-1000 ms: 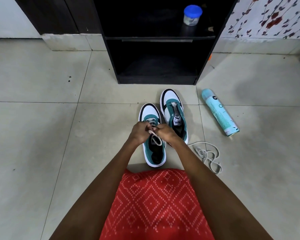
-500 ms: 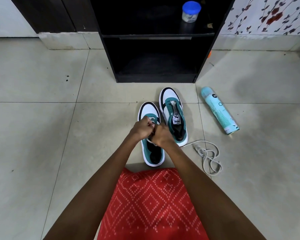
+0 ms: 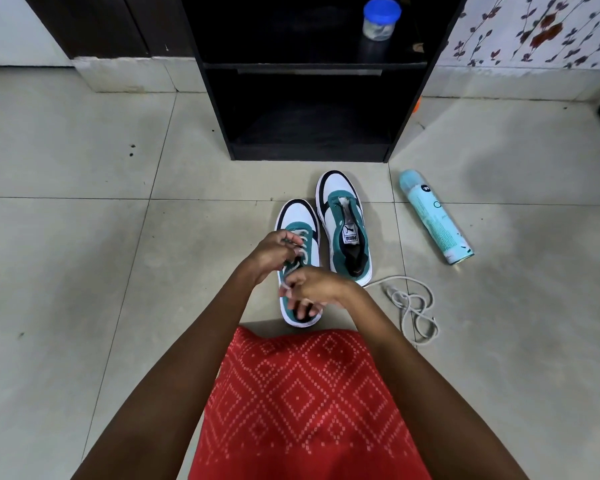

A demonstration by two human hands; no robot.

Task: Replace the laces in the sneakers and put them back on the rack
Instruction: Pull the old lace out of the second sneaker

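Note:
Two white, teal and black sneakers stand side by side on the tiled floor before a black rack [image 3: 222, 109]. The left sneaker [image 3: 297, 216] carries a white lace in its eyelets. My left hand [image 3: 274, 252] pinches that lace over the eyelets. My right hand [image 3: 310, 289] pinches the same lace lower down, over the shoe's opening. The right sneaker [image 3: 345, 230] has no lace and its tongue shows. A loose white lace [image 3: 413, 306] lies coiled on the floor to the right of my right arm.
A pale blue spray can [image 3: 435, 216] lies on the floor right of the sneakers. A small jar with a blue lid [image 3: 380, 19] stands on the rack's upper shelf. The lower shelf [image 3: 309, 126] looks bare. Red patterned cloth [image 3: 305, 403] covers my lap.
My hands were pressed together over the left sneaker's eyelets. They have parted: the right hand has drawn back toward me with the lace, the left stays at the eyelets.

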